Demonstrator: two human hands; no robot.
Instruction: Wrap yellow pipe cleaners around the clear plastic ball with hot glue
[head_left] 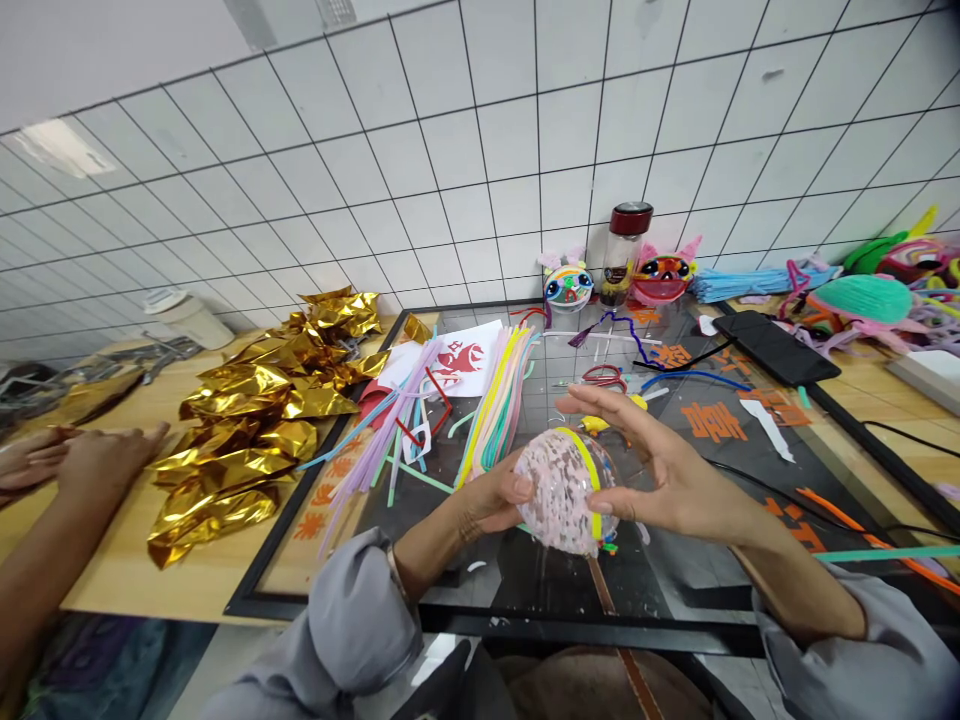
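A round, clear-looking craft ball (556,505) smeared with whitish-pink patches is held over the dark glass tabletop. A yellow strip (589,470) curves down its right side, and bits of green and blue show at its lower edge. My left hand (491,495) grips the ball's left side, thumb on the surface. My right hand (660,470) is spread at the ball's right, its thumb touching or very near the yellow strip and the other fingers raised apart. Behind the right hand, partly covered, are a small yellow item (596,424) and red-handled scissors (604,377).
Bundled pipe cleaners (499,400) and a red paper-cut sheet (461,360) lie left of centre. Crumpled gold foil (255,420) spreads further left, beside another person's hands (97,460). Along the wall stand decorated heads (568,287) and a bottle (622,260). A phone (776,347) lies right.
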